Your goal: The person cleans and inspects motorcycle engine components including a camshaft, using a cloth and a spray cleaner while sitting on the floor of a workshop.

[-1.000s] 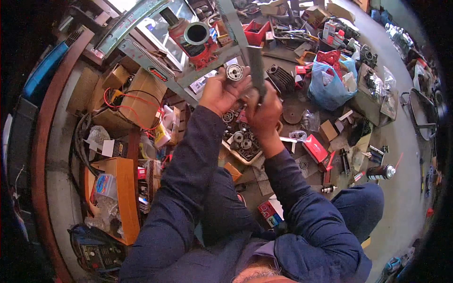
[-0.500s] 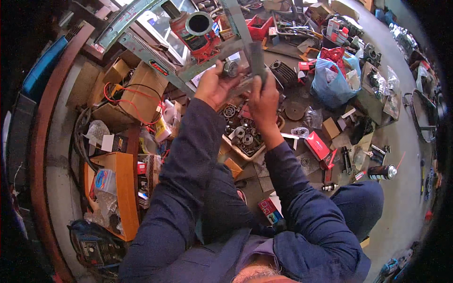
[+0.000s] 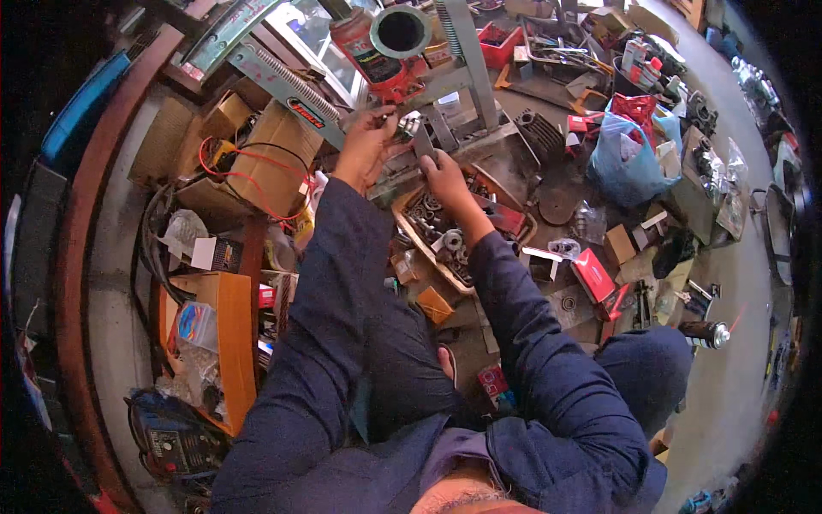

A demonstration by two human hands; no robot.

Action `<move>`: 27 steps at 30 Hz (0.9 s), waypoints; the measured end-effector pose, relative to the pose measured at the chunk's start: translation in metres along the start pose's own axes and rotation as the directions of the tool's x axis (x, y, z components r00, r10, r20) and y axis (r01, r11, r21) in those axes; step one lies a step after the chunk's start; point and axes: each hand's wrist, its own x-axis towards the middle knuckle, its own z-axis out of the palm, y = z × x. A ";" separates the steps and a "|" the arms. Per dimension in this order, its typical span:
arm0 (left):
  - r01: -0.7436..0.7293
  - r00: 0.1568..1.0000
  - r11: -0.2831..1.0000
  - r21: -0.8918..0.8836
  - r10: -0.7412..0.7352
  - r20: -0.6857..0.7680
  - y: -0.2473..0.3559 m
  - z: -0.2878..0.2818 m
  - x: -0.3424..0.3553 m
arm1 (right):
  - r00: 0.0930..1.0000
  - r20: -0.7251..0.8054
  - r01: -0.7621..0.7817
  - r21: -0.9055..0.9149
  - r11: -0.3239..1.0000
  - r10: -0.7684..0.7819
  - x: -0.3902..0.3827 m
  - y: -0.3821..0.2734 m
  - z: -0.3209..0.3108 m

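Note:
My left hand (image 3: 364, 147) is closed around a small shiny metal part (image 3: 409, 125), roundish in shape, whose exact kind I cannot make out. Close on its right, my right hand (image 3: 449, 178) grips the lower end of a flat grey metal bar (image 3: 424, 147), thumb along its face. The bar's upper end leans toward the metal part; whether they touch is unclear. Both hands are in front of a grey-green press frame (image 3: 490, 86) with coil springs. A red bottle jack (image 3: 364, 53) stands in that frame. Below my right hand lies a tray (image 3: 425, 254) of bearings and gears.
Cardboard boxes (image 3: 267, 163) with red and black leads stand at the left, above an orange-brown box (image 3: 237, 343). To the right are a blue plastic bag (image 3: 629, 163), a red box (image 3: 592, 272) and a spray can (image 3: 704, 334). A red bin (image 3: 501, 47) sits farther back.
My right hand has come left and down with the metal bar, bringing it closer to the part in my left hand. My left hand has turned slightly. The whole view has shifted a little.

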 end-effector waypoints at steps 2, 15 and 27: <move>0.022 1.000 1.000 0.014 -0.022 -0.015 0.004 -0.004 -0.006 | 0.998 -0.006 -0.061 -0.063 0.996 0.061 0.004 0.000 0.005; 0.213 0.971 0.976 -0.040 -0.207 0.119 -0.014 -0.011 0.004 | 0.935 -0.273 -0.231 0.018 0.973 0.227 0.025 0.047 -0.006; 0.382 0.922 0.844 -0.376 -0.318 0.222 -0.037 0.005 0.026 | 0.945 -0.290 -0.095 0.204 0.974 0.153 0.041 0.046 -0.040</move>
